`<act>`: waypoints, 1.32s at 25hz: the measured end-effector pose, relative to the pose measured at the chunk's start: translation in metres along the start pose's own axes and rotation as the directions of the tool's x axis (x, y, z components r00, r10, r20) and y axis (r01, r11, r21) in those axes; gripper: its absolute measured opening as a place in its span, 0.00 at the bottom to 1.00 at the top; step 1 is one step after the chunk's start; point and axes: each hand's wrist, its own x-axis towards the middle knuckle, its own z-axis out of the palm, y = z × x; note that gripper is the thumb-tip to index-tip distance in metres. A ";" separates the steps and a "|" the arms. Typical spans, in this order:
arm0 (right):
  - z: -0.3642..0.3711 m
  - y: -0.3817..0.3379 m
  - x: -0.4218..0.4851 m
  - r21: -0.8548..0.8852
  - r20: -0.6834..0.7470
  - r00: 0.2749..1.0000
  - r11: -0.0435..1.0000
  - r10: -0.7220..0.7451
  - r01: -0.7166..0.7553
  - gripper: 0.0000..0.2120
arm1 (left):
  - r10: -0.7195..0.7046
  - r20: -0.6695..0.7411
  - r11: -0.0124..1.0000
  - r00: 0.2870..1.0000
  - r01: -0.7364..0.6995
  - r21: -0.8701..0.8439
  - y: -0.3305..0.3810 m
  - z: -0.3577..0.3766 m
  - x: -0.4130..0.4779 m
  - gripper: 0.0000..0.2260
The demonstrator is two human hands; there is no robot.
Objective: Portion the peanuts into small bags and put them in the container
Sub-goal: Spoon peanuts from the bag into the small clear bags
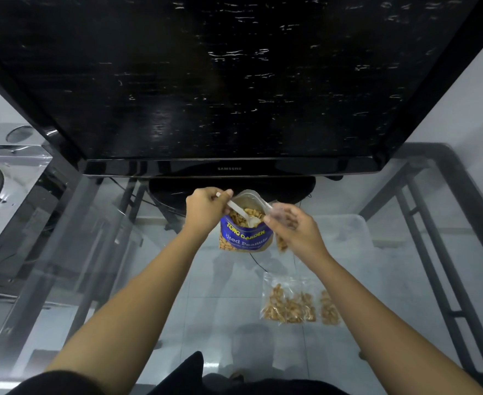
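An open blue pouch of salted peanuts point(244, 233) stands on the glass table below the television. My left hand point(206, 208) grips the handle of a white plastic spoon point(241, 212), whose bowl lies inside the pouch on the peanuts. My right hand point(294, 229) pinches a small clear bag point(280, 223) by its top, just right of the pouch mouth; some peanuts hang in its bottom. Two filled small bags point(288, 305) lie flat on the glass nearer to me, on the right. A clear plastic container point(345, 229) sits to the right of my right hand.
A large black television point(206, 81) stands at the back on a round black base point(234, 188). The glass tabletop point(149, 280) has a dark metal frame point(434, 223) at both sides. A grey appliance point(3, 178) stands at the left.
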 end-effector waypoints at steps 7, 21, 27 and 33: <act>-0.003 -0.003 -0.001 -0.024 0.020 1.000 1.000 0.014 -0.013 0.18 | -0.170 0.031 0.956 0.985 0.172 -0.239 -0.006 -0.004 0.003 0.11; 0.008 -0.031 0.002 -0.613 -0.048 0.974 0.776 -0.223 0.148 0.26 | -0.311 -0.045 0.826 0.949 0.246 -0.508 -0.003 -0.051 0.025 0.12; 0.036 -0.046 0.005 -0.497 -0.100 0.957 0.847 -0.271 0.188 0.24 | 0.000 -0.109 0.962 0.994 -0.030 -0.273 0.050 -0.077 0.016 0.12; 0.054 -0.062 -0.010 -0.292 -0.224 0.875 0.886 -0.430 0.360 0.27 | 0.817 -0.050 0.549 0.574 -0.749 0.371 0.115 -0.089 -0.069 0.09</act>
